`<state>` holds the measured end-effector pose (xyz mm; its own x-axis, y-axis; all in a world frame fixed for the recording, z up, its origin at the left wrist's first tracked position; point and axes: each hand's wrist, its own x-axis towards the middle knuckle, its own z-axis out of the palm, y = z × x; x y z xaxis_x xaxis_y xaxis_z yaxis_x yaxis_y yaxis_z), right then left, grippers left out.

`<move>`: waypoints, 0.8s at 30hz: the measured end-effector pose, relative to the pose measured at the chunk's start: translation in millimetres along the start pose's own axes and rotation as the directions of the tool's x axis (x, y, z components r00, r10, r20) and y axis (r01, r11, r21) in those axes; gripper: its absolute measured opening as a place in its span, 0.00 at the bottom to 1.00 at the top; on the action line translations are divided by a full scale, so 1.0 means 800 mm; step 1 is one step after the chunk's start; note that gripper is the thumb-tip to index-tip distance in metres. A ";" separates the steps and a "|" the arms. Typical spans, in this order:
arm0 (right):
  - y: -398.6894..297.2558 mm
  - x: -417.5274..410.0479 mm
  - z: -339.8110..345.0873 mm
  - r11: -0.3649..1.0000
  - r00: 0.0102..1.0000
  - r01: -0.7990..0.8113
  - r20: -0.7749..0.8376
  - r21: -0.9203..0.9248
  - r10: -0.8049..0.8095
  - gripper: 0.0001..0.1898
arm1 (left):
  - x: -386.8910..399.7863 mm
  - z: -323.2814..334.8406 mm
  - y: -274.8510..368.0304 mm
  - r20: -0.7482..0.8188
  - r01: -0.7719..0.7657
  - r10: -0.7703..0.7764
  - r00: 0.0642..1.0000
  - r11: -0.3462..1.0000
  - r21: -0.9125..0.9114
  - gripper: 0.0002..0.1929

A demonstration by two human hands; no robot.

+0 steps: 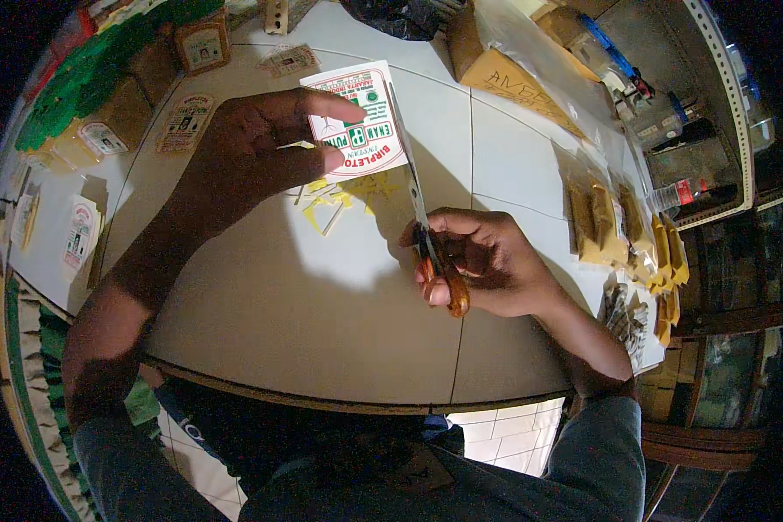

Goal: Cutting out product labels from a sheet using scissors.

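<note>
Between its thumb and fingers, my left hand holds a white printed paper label with red and green writing above the tabletop. My right hand grips scissors by their orange-brown handles. The blades point away from me and lie along the label's right edge; whether they are parted is hard to tell. Below the label, thin yellow and white paper offcuts lie scattered on the white tiled table.
Stacked labels stand at the left, near clear-wrapped packages. A loose label lies beyond my left forearm. At the right are filled plastic packets, a patterned cloth and a cardboard piece bearing handwriting.
</note>
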<state>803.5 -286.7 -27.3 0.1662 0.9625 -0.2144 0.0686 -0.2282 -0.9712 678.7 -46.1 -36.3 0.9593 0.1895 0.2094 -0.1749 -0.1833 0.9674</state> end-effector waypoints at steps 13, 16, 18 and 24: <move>-0.001 0.001 0.000 0.985 0.999 0.038 -0.001 -0.169 -0.038 0.22 | -0.001 -0.001 0.004 0.001 -0.018 0.018 1.000 0.999 0.032 0.18; 0.003 0.002 0.000 0.989 0.999 0.036 -0.008 -0.144 -0.038 0.22 | 0.000 -0.001 0.004 -0.007 -0.006 0.007 1.000 0.994 0.111 0.18; 0.004 0.002 0.001 0.993 0.999 0.024 -0.020 -0.120 -0.026 0.23 | 0.000 0.000 0.003 -0.017 -0.013 0.015 1.000 0.995 0.095 0.18; -0.001 0.001 0.001 0.993 0.999 -0.007 -0.035 -0.115 0.003 0.25 | -0.002 0.006 0.003 0.067 -0.048 0.045 0.997 0.998 0.051 0.17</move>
<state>802.8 -285.4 -26.5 0.2004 0.9561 -0.2140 0.1802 -0.2506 -0.9512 677.7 -51.3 -35.1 0.9631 0.1165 0.2424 -0.2093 -0.2413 0.9476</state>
